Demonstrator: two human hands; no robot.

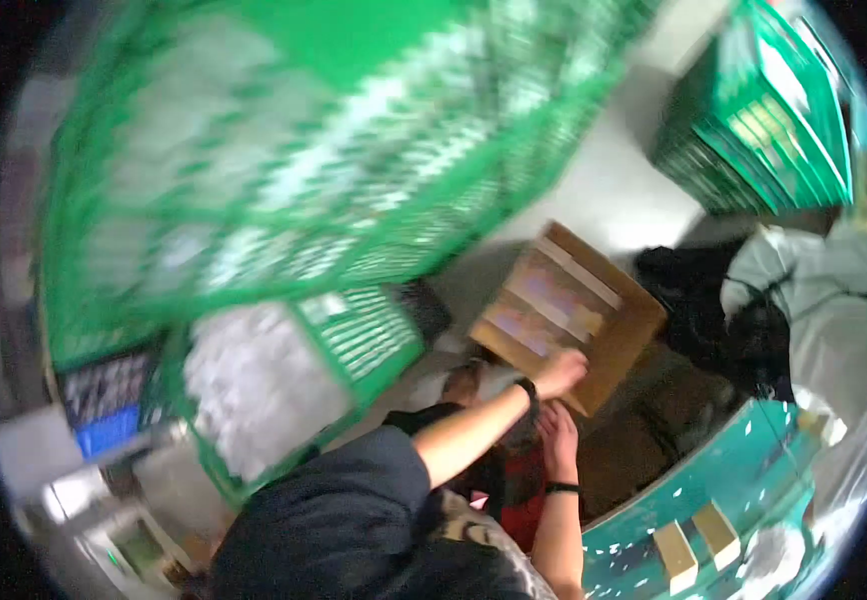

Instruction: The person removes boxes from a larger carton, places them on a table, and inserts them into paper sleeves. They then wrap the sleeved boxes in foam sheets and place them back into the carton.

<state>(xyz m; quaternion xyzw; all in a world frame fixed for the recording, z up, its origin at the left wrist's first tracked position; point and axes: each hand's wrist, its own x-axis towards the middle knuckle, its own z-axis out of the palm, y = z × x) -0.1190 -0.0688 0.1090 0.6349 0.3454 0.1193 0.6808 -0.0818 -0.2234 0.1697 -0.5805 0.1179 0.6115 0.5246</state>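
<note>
An open brown cardboard box (634,325) is tilted in front of me, with pale strips and blurred, colourful packets (544,300) inside. My left hand (562,374), below a dark wristband, is closed on the near edge of the box. Just below it, by the box's near corner, my right hand (558,432) has its fingers stretched upward; its wrist also carries a dark band. Whether the right fingertips press on the cardboard is blurred.
A large green crate (394,265) fills the upper left. Beside it, a green bin (339,425) holds white pieces. Stacked green crates (754,130) stand far right. At lower right, a teal surface (634,525) bears small boxes (676,555); white plastic sacks (824,290) lie beyond.
</note>
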